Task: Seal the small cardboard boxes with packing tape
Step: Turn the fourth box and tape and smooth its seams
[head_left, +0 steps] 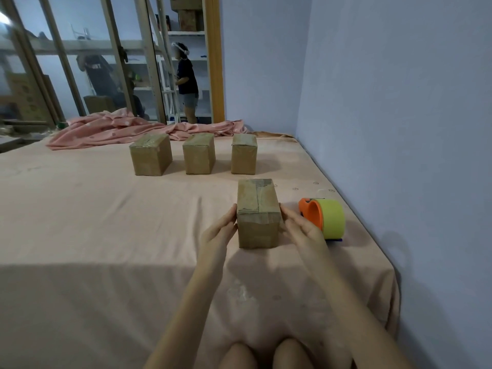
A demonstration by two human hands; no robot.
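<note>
A small cardboard box stands on the peach bedsheet in front of me, its top flaps closed along a centre seam. My left hand lies flat against its left side with straight fingers. My right hand presses its right side the same way. A tape dispenser with an orange frame and a yellow-green roll lies just right of my right hand, untouched. Three more small cardboard boxes stand in a row farther back.
A crumpled pink blanket lies along the far edge of the bed. The blue wall runs close along the right side. Beyond the bed is a mirrored or glass panel, with a person standing near shelves.
</note>
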